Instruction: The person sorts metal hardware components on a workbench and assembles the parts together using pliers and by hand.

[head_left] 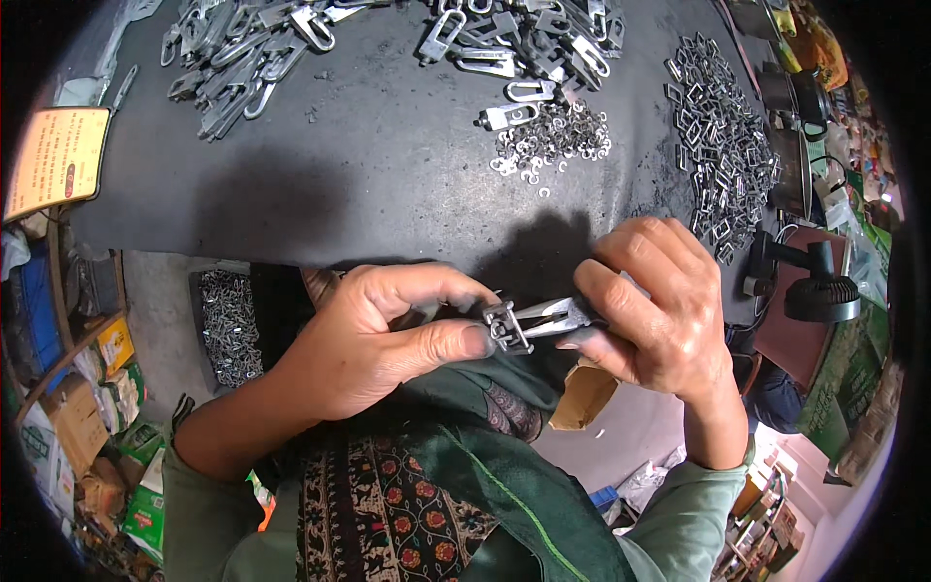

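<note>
On the far left of the table (388, 184) lies a heap of long clasps (242, 48), and a second heap (524, 39) lies to its right. Just in front of that second heap lie small rings (553, 141). A pile of square buckles (722, 145) lies at the right edge. Near the table's front edge, the left hand (378, 335) and right hand (650, 306) meet at a small buckle (504, 325), pliers (553, 318) between them. A box of parts (228, 325) sits below the table on the left.

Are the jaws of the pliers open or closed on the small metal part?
Closed: the pliers in the right hand taper to one tip at the small metal part, held by the left hand.
</note>
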Demonstrator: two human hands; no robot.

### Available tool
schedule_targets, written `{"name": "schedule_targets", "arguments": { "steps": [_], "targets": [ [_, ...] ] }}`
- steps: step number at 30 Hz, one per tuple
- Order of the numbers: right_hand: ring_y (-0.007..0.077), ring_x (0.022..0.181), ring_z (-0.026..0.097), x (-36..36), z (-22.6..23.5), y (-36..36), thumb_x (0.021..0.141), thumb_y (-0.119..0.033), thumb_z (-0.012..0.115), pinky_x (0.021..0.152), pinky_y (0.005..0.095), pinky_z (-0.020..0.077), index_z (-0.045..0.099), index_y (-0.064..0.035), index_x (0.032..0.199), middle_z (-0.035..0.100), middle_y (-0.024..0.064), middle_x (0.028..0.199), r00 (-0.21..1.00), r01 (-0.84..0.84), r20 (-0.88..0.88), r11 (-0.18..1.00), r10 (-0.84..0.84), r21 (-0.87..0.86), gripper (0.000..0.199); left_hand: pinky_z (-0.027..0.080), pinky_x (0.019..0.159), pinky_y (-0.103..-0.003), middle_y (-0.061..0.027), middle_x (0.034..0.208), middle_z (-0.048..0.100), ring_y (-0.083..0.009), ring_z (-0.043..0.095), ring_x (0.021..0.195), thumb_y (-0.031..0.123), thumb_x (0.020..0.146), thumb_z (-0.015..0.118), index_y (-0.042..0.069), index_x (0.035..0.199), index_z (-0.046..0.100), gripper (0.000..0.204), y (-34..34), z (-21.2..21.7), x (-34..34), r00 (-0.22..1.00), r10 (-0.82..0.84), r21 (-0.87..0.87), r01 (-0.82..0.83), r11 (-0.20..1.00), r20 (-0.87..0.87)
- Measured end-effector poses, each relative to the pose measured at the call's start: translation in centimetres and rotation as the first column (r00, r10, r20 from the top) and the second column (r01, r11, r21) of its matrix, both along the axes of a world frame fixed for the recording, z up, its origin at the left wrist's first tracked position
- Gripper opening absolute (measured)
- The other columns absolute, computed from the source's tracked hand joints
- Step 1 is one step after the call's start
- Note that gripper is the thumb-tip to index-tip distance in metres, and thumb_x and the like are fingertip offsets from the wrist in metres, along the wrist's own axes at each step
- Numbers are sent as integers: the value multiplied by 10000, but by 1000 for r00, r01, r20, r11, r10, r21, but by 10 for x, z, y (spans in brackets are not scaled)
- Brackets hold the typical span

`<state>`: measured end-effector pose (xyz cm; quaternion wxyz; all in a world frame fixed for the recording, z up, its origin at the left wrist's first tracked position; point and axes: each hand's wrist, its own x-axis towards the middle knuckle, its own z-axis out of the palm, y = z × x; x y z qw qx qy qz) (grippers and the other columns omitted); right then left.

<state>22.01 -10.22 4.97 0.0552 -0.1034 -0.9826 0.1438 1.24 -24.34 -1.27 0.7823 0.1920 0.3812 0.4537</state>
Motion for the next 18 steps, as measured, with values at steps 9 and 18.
{"name": "schedule_targets", "arguments": {
  "steps": [9, 18],
  "targets": [
    [234, 714, 571, 3, -1, -3, 760, -364, 677, 603, 355, 447, 614, -71, 855, 554, 63, 795, 998, -22, -54, 992, 30, 128, 314, 383, 560, -199, 7, 823, 612, -36, 494, 649, 67, 838, 673, -24, 1029, 655, 212, 1, 1, 4, 998, -39, -17, 38, 999, -41],
    [206, 702, 523, 35, -8, -36, 808, -350, 658, 604, 341, 419, 552, -91, 824, 466, 31, 739, 987, 152, 54, 987, -149, -57, 281, 412, 662, -199, 0, 804, 611, -42, 528, 745, 66, 852, 663, 0, 1008, 666, 170, -15, 5, 14, 968, -129, -162, 95, 982, -215]
  ]
}}
